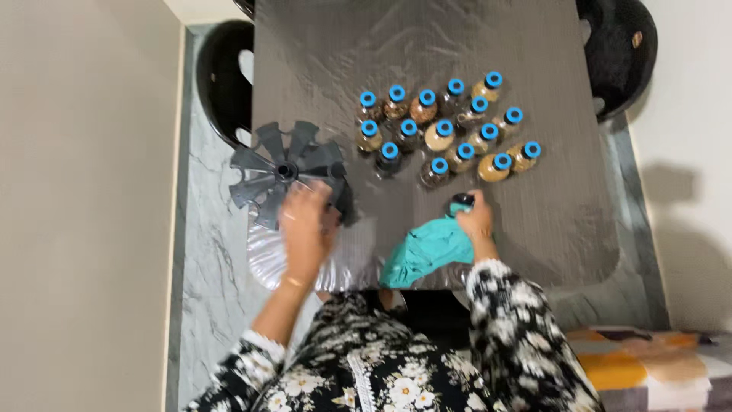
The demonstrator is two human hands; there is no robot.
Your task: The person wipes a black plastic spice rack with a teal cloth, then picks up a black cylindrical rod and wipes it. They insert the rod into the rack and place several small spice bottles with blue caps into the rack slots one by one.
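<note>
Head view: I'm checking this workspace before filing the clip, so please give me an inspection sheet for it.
Surface: dark grey table, mostly bare at the far end.
Job's things: grey spoked rack at the table's left edge; blue-capped jars clustered; one jar apart.
Clutter: teal cloth; clear plastic sheet.
Hands: left hand on the rack; right hand on the lone jar, with the cloth.
Cables: nothing seen.
Surroundings: black chairs, marble floor.

Dark grey desk (534, 229) stood on grey marbled floor (210, 252), w/ black chairs (217, 84) at far corners & plain beige wall (84, 191) at left.
</note>
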